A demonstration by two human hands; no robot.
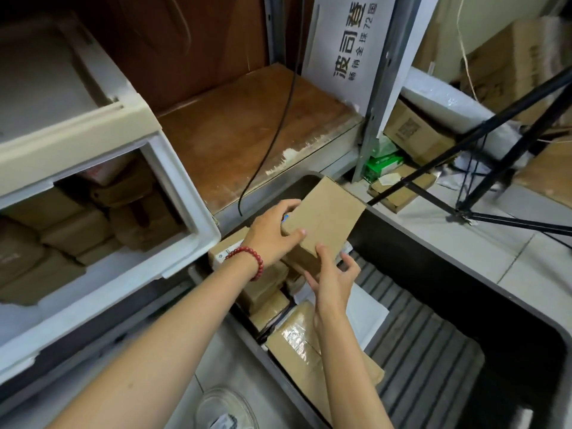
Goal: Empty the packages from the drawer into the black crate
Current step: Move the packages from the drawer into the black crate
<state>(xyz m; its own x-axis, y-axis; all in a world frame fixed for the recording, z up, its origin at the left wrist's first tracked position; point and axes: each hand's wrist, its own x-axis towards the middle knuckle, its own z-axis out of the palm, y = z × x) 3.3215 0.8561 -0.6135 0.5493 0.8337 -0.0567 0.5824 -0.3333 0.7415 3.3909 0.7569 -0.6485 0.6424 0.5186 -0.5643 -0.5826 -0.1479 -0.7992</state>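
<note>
Cramped storeroom, pale tiled floor (448,236), metal racking & cardboard all round. Nearest the camera, a clear dish (226,408) sits at the bottom edge. Just beyond it is the black crate (448,274), its ribbed bottom bare on the right side. Stacked packages (294,345) line its left wall, some w/ shiny tape. Above that pile the right hand (332,281) holds the lower end of a plain brown box (328,215), thumb on the near face, other fingers loosely bent beside it. The left hand (272,239), w/ a red bead bracelet (249,261) at the wrist, grips the box's upper left edge, thumb in front, fingers over the top. The box is tilted over the crate's far left corner; can't tell if its low end touches the pile. Left of the hands is the white drawer (198,218), standing open, w/ plenty of brown packages (77,233) inside. Further back: wooden shelf board (263,125) w/ a black cable (280,113) trailing over it, a white sign (349,41) leaning, tripod (483,131) legs at right.

Step, prob.: setting this box down in the crate; task well short of done. Next move: lower it flat onto the pile or the bare ribbed bottom, let go w/ both hands, reach for the drawer. Take care the tilted box doesn't slide off the stack.
</note>
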